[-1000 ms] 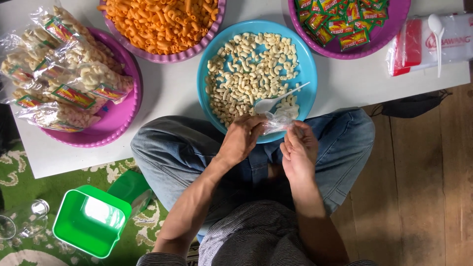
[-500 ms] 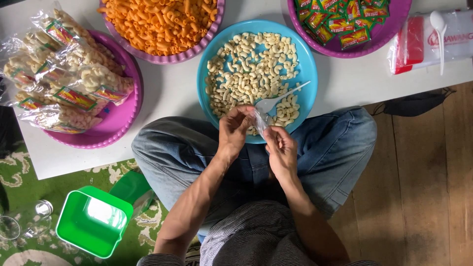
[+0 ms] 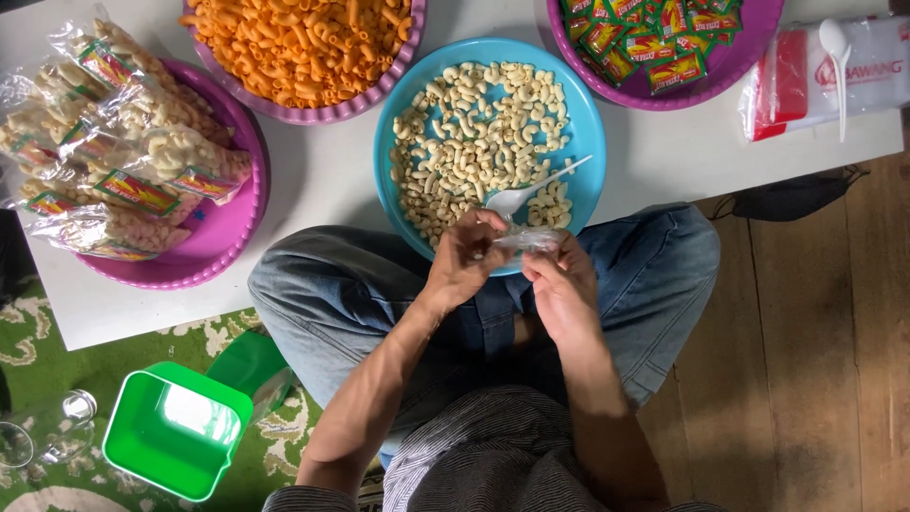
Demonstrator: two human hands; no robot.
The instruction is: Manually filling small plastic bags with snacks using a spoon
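The small clear plastic bag (image 3: 527, 239) is pinched between both hands over the near rim of the blue plate (image 3: 395, 114), just above the person's lap. A second ago it hung lower and looser between the hands, and half a second ago it was drawn up narrow; now it lies stretched flat and nearly level, so by my reading its mouth is being worked open. The left hand (image 3: 466, 258) has its fingertips closed on the bag's left end, and the right hand (image 3: 563, 281) clamps the right end between thumb and fingers. Pale elbow macaroni (image 3: 479, 133) covers the plate, with a white plastic spoon (image 3: 523, 193) lying in it just beyond the bag (its handle points up to the right). To the left, a pink plate (image 3: 213, 242) holds filled clear packets (image 3: 114, 156), each showing a small red, green and yellow label. At the top sit a dish of orange macaroni (image 3: 303, 47) and a purple dish of green-and-red sachets (image 3: 645, 43). Far right lies a red-and-white pack (image 3: 806, 81) with a second white spoon (image 3: 838, 57) on it. An open green box (image 3: 175, 427) stands on the rug.
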